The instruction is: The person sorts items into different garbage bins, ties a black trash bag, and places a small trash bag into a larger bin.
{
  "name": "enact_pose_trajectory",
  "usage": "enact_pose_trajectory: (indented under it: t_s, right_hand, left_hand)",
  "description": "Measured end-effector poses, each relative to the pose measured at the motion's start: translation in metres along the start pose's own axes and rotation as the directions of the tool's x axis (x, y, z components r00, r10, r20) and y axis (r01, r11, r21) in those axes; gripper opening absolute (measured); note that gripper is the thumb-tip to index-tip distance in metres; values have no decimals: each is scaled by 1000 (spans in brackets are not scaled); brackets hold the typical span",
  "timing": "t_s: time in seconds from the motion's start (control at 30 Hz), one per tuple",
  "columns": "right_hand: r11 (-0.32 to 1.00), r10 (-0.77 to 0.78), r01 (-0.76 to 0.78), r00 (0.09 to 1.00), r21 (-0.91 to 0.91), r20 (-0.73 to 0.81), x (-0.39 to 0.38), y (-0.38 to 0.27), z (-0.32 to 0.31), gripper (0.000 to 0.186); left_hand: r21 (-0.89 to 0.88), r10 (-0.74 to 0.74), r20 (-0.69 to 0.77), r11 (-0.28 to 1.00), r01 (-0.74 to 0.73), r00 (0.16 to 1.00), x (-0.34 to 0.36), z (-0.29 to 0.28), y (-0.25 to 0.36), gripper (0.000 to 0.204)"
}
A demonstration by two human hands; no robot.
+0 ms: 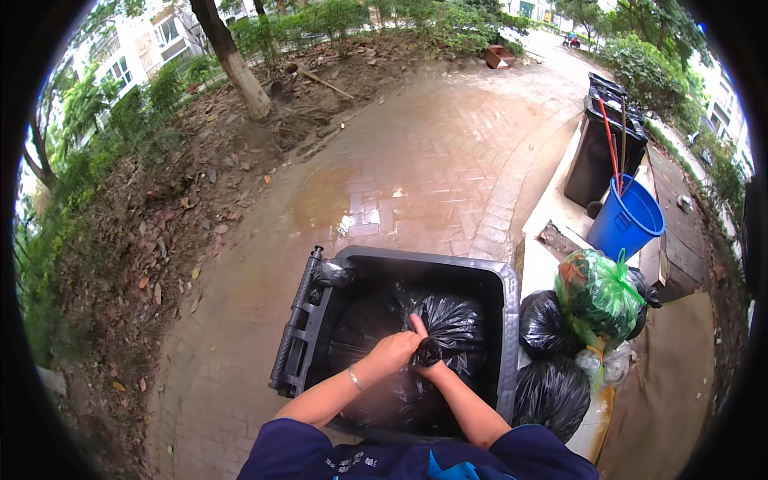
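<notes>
Below me stands a black wheeled bin [510,336] with its top uncovered. Inside it sits a full black garbage bag [452,316], its plastic shiny and creased. Its gathered neck is bunched between my hands, and a dark twisted end shows there. My left hand [394,352], with a bracelet at the wrist, is closed on the neck. Pressed close against it, my right hand [432,368] also grips the bunched plastic, its fingers partly covered. One digit points up between the hands; whose it is I cannot tell.
To the right lie several black garbage bags [552,396] and a green translucent bag [600,292]. Past them are a blue bucket [624,220] with long handles leaning in it and a dark bin [592,156]. Wet brick paving [416,160] stretches ahead; a tree [240,80] rises left.
</notes>
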State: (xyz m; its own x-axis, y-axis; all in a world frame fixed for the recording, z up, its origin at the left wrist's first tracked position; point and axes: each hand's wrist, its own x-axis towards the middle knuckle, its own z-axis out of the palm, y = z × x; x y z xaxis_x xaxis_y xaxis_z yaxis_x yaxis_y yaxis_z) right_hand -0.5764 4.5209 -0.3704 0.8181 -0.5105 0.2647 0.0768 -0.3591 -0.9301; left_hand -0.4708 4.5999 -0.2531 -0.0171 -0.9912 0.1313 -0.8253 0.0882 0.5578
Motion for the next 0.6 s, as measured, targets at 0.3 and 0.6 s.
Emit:
enact_pose_trajectory:
  t_s: [0.3, 0.6]
  right_hand:
    - [945, -77, 111, 990, 308, -122, 8, -34, 4, 37]
    - [999, 44, -43, 989, 6, -139, 13, 28, 26, 18]
  left_hand:
    - [288, -192, -579, 861, 418, 793, -77, -94, -11, 49]
    - [263, -679, -372, 577, 774, 633, -168, -90, -104, 61]
